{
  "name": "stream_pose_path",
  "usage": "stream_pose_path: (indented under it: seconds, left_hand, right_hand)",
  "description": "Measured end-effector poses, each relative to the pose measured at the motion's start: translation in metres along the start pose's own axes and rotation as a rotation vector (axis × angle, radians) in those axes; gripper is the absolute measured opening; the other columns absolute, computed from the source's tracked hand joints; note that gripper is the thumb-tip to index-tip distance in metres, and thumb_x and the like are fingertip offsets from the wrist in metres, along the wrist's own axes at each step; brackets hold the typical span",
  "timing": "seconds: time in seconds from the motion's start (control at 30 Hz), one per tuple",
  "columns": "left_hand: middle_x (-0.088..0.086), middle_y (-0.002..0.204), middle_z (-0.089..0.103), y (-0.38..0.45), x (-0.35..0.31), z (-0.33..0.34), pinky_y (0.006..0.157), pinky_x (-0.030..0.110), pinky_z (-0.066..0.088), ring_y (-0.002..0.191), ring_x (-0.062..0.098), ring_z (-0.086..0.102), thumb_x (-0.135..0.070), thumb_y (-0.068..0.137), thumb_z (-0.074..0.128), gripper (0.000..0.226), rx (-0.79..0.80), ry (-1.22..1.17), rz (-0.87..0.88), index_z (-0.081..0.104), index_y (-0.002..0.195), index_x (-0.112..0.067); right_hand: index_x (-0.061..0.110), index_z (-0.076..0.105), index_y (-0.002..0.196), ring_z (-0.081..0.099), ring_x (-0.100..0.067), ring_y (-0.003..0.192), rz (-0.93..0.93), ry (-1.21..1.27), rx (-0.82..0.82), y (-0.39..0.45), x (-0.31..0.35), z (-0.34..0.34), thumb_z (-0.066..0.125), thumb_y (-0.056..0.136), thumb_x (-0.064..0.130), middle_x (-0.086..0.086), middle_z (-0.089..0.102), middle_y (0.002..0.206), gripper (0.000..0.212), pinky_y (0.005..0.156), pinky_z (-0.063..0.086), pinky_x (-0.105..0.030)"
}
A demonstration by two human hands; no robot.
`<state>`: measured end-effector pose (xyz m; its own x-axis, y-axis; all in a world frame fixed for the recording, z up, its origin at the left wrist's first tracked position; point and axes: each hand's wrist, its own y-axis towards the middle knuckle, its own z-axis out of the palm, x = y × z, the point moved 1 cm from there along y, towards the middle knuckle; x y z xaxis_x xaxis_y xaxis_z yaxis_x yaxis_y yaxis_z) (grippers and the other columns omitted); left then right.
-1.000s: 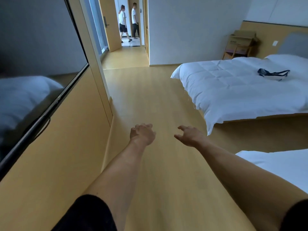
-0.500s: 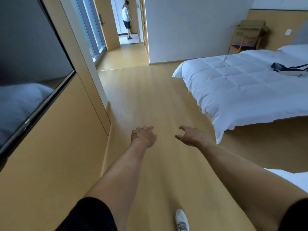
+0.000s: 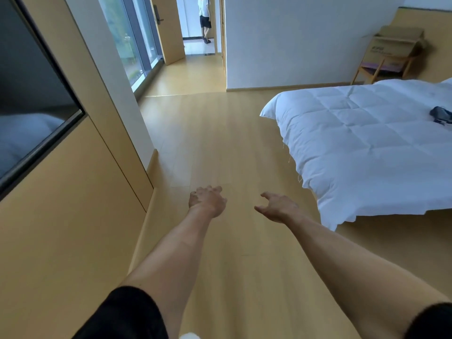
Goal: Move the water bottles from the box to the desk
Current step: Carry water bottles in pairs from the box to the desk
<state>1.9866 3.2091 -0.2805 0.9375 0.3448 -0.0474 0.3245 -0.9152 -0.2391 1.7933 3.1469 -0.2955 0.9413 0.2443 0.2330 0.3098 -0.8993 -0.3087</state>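
Both arms reach forward over the floor (image 3: 220, 148) with nothing held: the left hand (image 3: 207, 198) has loosely curled fingers, the right hand (image 3: 277, 207) relaxed, spread ones. No bottles show; the cardboard box (image 3: 397, 41) on the far chair (image 3: 381, 67) possibly holds them.

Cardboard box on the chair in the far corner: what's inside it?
The cardboard box rests on a wooden chair. Its walls hide its inside; no bottles show.

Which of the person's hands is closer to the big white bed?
The right hand. It hangs over the wooden floor just left of the white bed, near its lower corner. The left hand is farther left, toward the wall. Neither touches the bed.
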Motion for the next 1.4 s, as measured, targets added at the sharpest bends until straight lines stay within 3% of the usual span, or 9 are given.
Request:
stream_pose_path:
  seconds: [0.37, 0.7, 1.13, 1.4]
  left_hand:
    - [0.007, 0.152, 0.044, 0.084, -0.191, 0.003, 0.113, 0.041, 0.033, 0.14, 0.03, 0.04, -0.046, 0.105, 0.037, 0.049, 0.04, 0.099, 0.366, 0.041, 0.149, -0.026]
    - [0.006, 0.153, 0.042, 0.206, -0.337, -0.006, 0.115, 0.041, 0.031, 0.141, 0.029, 0.038, -0.046, 0.105, 0.036, 0.05, 0.069, 0.16, 0.65, 0.04, 0.15, -0.025]
    - [0.003, 0.15, 0.046, 0.368, -0.439, -0.045, 0.113, 0.042, 0.033, 0.14, 0.028, 0.039, -0.05, 0.102, 0.04, 0.05, 0.056, 0.085, 0.766, 0.042, 0.148, -0.031]
    - [0.001, 0.154, 0.043, 0.443, -0.514, -0.044, 0.114, 0.042, 0.03, 0.142, 0.027, 0.038, -0.053, 0.101, 0.041, 0.053, 0.063, 0.076, 0.744, 0.039, 0.15, -0.035]
  right_hand:
    - [0.03, 0.033, 0.154, 0.04, -0.025, 0.142, 0.349, 0.16, -0.061, 0.01, -0.173, -0.028, 0.047, 0.098, 0.058, -0.001, 0.042, 0.156, 0.064, 0.114, 0.036, -0.044]
    - [0.031, 0.033, 0.154, 0.044, -0.023, 0.139, 0.609, 0.227, -0.127, 0.088, -0.277, -0.081, 0.046, 0.098, 0.058, -0.001, 0.046, 0.154, 0.063, 0.111, 0.04, -0.041]
    - [0.033, 0.037, 0.15, 0.044, -0.026, 0.137, 0.677, 0.178, -0.279, 0.231, -0.335, -0.154, 0.044, 0.096, 0.062, -0.003, 0.051, 0.147, 0.062, 0.109, 0.034, -0.041]
    - [0.033, 0.04, 0.149, 0.043, -0.027, 0.138, 0.676, 0.21, -0.253, 0.315, -0.413, -0.174, 0.047, 0.094, 0.064, -0.004, 0.051, 0.148, 0.063, 0.111, 0.033, -0.041]
